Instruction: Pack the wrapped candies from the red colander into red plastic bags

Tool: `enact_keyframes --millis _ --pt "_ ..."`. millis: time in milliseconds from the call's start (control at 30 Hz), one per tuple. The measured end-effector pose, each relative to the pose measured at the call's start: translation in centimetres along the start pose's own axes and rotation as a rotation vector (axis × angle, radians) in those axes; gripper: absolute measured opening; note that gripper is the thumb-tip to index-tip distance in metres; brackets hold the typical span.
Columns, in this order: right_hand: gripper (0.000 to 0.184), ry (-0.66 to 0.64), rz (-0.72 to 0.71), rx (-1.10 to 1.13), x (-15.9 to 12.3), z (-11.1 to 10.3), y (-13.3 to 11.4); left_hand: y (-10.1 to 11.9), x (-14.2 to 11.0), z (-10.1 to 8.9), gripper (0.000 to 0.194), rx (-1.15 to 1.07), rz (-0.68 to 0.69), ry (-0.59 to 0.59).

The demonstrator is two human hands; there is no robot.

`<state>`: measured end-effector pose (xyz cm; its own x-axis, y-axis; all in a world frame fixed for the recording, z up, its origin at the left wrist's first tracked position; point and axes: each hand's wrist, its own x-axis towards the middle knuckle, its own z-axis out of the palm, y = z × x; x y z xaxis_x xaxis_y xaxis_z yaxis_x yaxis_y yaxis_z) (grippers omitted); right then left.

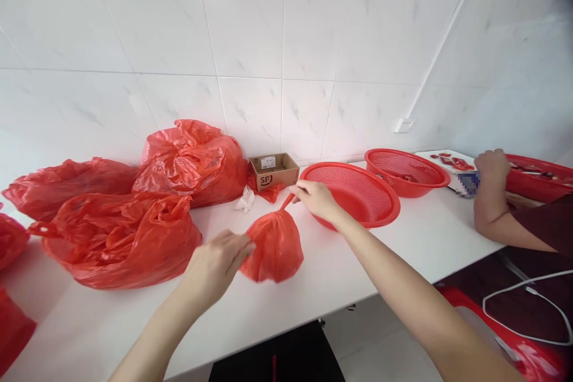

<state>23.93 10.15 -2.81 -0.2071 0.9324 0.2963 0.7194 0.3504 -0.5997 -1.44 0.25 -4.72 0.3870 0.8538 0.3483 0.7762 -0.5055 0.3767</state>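
Note:
A small filled red plastic bag [274, 246] lies on the white table [416, 233] in front of me. My left hand [218, 264] grips the bag's lower left side. My right hand [314, 197] pinches the twisted neck of the same bag at its top right, just beside the rim of a red mesh basket [358, 191].
Large stuffed red bags [120, 239] [192, 161] crowd the table's left and back. A small cardboard box [274, 171] stands by the tiled wall. A second red basket [406, 172] sits further right, where another person's hand [491, 167] rests near a red tray [539, 176]. A white cable [528, 298] hangs below.

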Motion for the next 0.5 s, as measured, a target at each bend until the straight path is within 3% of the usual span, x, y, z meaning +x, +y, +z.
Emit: enact_keyframes --millis 100,167,267,367,500 --pt "0.030 0.026 0.049 -0.048 1.3 0.7 1.8 1.2 -2.8 0.0 0.039 -0.198 -0.062 -0.284" --pt "0.030 0.013 0.046 -0.035 1.8 1.6 2.0 1.5 -3.3 -0.3 0.039 -0.363 -0.091 -0.339" --pt "0.034 -0.029 0.028 0.031 1.6 2.4 0.6 0.5 -2.0 -0.2 0.038 -0.733 -0.130 -0.136" --pt "0.033 -0.133 -0.059 0.285 0.2 2.6 -1.7 -0.7 0.3 0.9 0.035 -1.064 -0.217 0.106" --pt "0.034 -0.359 -0.181 0.686 -2.9 4.0 -4.4 -0.6 2.0 3.0 0.033 -1.122 -0.233 0.176"
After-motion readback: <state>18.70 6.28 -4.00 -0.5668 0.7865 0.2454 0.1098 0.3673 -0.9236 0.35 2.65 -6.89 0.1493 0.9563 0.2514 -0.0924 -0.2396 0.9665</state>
